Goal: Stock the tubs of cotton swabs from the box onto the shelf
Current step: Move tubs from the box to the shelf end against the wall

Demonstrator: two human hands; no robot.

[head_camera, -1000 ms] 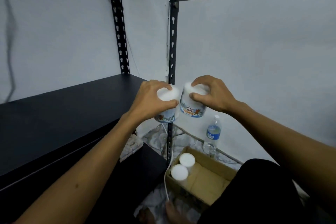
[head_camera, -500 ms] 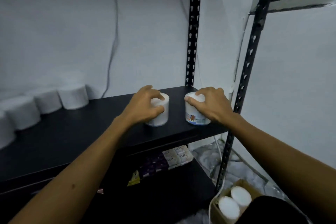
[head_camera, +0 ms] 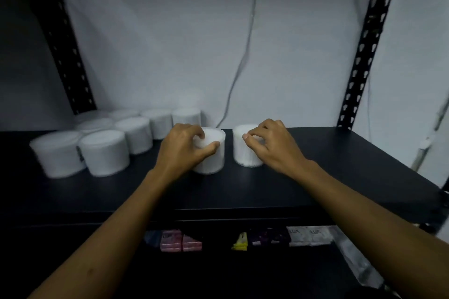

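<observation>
Gripping two tubs (head_camera: 211, 153) mid-shelf (head_camera: 340, 177), hands (head_camera: 181, 150) clear of edges.

Both arms reach forward (bare), left hand (head_camera: 183, 147) and right hand (head_camera: 271, 144) curled.

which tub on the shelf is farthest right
The tub under the right hand, at. It stands alone on the shelf, with only bare black shelf to its right. The left hand's tub and the stocked cluster all sit left of it.
</observation>
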